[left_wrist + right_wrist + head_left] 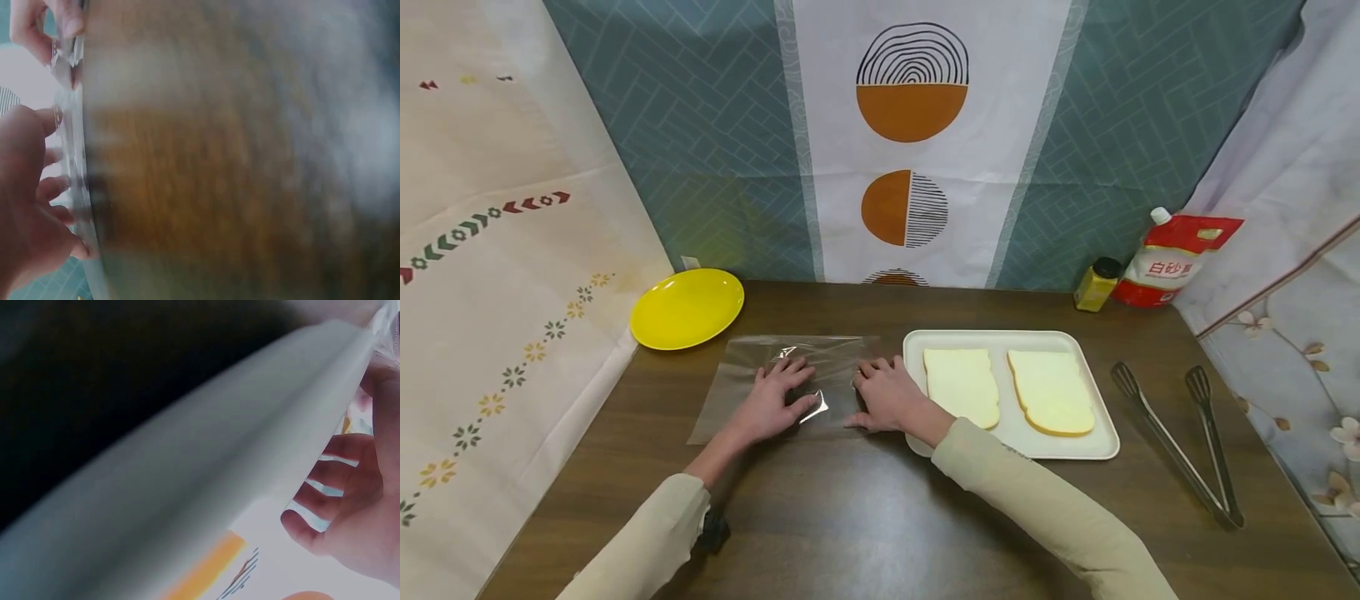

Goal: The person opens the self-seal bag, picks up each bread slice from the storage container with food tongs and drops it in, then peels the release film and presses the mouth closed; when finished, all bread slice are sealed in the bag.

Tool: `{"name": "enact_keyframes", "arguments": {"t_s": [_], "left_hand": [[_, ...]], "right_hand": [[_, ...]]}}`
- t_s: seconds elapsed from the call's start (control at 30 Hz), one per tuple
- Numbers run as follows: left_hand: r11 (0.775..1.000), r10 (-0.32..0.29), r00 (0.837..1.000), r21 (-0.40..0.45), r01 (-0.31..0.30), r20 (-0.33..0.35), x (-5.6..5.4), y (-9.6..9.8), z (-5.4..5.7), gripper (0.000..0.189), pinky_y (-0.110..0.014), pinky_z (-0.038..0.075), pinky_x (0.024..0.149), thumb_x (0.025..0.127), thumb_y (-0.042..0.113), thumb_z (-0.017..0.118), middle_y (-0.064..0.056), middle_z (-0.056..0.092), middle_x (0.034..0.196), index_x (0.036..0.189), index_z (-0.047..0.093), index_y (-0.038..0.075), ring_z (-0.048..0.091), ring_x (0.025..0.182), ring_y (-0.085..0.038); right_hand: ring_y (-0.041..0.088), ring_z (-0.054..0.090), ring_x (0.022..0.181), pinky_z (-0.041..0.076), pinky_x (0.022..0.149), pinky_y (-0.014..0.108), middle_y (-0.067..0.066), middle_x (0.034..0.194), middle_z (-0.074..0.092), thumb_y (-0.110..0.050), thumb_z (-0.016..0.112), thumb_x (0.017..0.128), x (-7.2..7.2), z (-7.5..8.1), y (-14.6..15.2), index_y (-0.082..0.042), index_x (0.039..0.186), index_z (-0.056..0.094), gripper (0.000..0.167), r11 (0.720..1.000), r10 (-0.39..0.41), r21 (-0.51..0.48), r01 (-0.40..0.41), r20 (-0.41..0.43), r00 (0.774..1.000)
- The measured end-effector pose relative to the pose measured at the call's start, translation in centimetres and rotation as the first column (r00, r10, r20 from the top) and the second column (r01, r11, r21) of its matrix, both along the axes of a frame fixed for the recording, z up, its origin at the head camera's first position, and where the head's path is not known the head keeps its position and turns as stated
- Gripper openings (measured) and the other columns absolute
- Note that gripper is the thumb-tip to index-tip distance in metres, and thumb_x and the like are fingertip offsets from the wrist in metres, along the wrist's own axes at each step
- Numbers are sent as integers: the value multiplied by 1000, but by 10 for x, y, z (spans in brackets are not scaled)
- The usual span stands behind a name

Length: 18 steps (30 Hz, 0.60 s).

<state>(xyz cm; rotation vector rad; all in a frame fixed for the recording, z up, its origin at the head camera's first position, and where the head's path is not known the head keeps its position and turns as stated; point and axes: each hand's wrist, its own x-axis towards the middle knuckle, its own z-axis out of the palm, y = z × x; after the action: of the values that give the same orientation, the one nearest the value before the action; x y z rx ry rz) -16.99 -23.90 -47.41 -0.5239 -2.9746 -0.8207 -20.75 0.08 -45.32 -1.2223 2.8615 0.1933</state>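
Note:
A clear plastic sheet or bag (726, 404) lies on the brown table, glossy and wrinkled near the hands. My left hand (772, 404) rests on its middle with the fingers spread. At its right edge my right hand (889, 397) touches the plastic, thumb apart from the fingers, close beside the white tray (1000, 448). In the left wrist view, crinkled film (61, 69) shows between the two hands. The right wrist view shows the fingers (331, 472) reaching down, fairly straight. Two bread slices (961, 387) lie side by side in the tray.
A yellow plate (687, 308) stands at the back left. Metal tongs (1180, 454) lie spread right of the tray. At the back right stand a yellow bottle with a black cap (1096, 285) and a red and white spouted pouch (1168, 262). Curtains border the table.

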Motion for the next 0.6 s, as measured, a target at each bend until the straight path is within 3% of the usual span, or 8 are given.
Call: {"name": "enact_keyframes", "arguments": {"t_s": [0.13, 0.27, 0.43, 0.6], "left_hand": [[999, 6, 1000, -48, -6, -5, -1, 3, -2, 64, -78, 10, 105, 94, 32, 70, -26, 37, 153, 147, 49, 3, 21, 143, -51], [998, 13, 1000, -54, -13, -9, -1, 4, -3, 60, -79, 10, 104, 93, 29, 71, -24, 40, 152, 145, 53, 6, 23, 143, -51], [998, 42, 997, 57, -38, -58, -2, 2, -5, 51, -78, 13, 104, 90, 20, 76, -23, 51, 144, 136, 61, 1, 32, 139, -50], [981, 65, 977, 190, -25, -205, -3, -2, -8, 43, -71, 28, 104, 83, 12, 82, -21, 63, 130, 121, 70, -3, 46, 131, -48]], "right_hand": [[31, 49, 129, 38, 98, 51, 11, 143, 53, -72, 53, 89, 0, 0, 0, -13, 136, 62, 77, 1000, 2, 9, -2, 3, 1000], [31, 48, 130, 38, 98, 51, 11, 142, 54, -72, 55, 89, 0, -1, 0, -12, 136, 62, 77, 1000, 1, 0, -1, -2, 1000], [32, 48, 129, 39, 99, 52, 12, 143, 54, -72, 55, 88, 0, -1, 1, -11, 136, 62, 78, 1000, 4, -9, -4, -1, 1000], [31, 51, 125, 40, 96, 50, 11, 141, 55, -71, 57, 88, 0, 0, 2, -11, 135, 63, 76, 1000, 3, -14, -3, -9, 1000]]}}
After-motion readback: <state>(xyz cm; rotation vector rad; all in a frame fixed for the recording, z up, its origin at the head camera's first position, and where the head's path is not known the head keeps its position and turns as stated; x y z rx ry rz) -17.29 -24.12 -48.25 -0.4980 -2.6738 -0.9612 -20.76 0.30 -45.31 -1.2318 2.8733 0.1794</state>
